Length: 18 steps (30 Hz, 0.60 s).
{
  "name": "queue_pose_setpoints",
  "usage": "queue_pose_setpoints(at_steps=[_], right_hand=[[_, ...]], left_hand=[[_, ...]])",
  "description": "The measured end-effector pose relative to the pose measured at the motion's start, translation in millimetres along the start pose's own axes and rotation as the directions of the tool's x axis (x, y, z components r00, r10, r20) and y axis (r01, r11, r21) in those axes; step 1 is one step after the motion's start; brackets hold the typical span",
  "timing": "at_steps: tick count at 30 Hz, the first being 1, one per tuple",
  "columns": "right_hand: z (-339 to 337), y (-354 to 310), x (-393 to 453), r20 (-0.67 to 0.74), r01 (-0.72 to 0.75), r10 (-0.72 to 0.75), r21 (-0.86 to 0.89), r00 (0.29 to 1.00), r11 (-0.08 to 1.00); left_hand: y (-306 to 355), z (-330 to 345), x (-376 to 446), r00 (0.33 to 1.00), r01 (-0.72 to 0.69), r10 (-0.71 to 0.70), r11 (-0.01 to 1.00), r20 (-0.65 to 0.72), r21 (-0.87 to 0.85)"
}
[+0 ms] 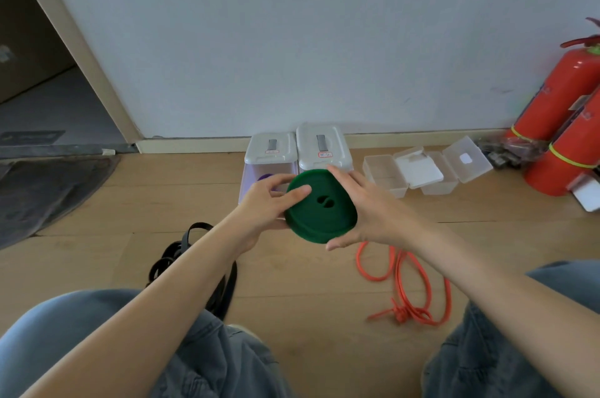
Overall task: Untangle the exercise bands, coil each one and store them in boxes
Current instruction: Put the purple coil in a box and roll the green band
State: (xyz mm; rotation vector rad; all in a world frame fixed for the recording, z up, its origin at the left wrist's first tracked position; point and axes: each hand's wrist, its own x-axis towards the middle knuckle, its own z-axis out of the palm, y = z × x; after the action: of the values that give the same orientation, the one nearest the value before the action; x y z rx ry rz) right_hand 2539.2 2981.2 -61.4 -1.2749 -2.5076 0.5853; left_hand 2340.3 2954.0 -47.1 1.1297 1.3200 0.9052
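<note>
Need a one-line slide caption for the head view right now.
Both hands hold a coiled green band before two lidded boxes; black and orange bands wait on the floor.

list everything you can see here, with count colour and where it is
green band coil: 1, dark green, held between both hands
orange band: 1, orange, knotted on the floor at right
black band: 1, black, tangled on the floor by the left forearm
lidded boxes: 2, white-grey, against the wall; something purple shows in the left one
clear boxes: about 3, transparent, lids open, right of the lidded ones
fire extinguishers: 2, red, far right
mat: 1, dark grey, far left
left hand: gripping the coil's left edge
right hand: cupping its right edge
</note>
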Motion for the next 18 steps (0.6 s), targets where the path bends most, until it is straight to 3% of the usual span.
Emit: queue_pose_setpoints(at_steps=[4,9,11,15,18], right_hand=[[-3.6,-2.0,4.5,-0.011,-0.074,0.077,0.168,0.997,0.983],[8.0,22.7,1.5,-0.158,-0.18,0.244,0.34,0.957,0.923],[9.3,43.8,1.0,-0.205,-0.23,0.306,0.327,0.929,0.917],[11.4,94.1,3.3,-0.278,-0.37,0.374,0.069,0.885,0.927],[19.1,138.6,8.6,-0.305,-0.441,0.449,0.101,0.84,0.892]], left_hand=[[7.9,-2.0,7.5,0.991,-0.004,-0.009,0.996,-0.132,-0.094],[7.4,27.3,43.5,0.974,0.024,-0.041,0.997,-0.225,-0.078],[7.3,47.5,66.8,0.983,0.024,-0.031,0.999,-0.18,-0.04],[0.6,90.7,119.7,0.992,0.114,-0.112,0.992,-0.05,0.045],[-14.8,122.3,165.8,0.98,0.199,-0.199,0.98,-0.014,0.007]])
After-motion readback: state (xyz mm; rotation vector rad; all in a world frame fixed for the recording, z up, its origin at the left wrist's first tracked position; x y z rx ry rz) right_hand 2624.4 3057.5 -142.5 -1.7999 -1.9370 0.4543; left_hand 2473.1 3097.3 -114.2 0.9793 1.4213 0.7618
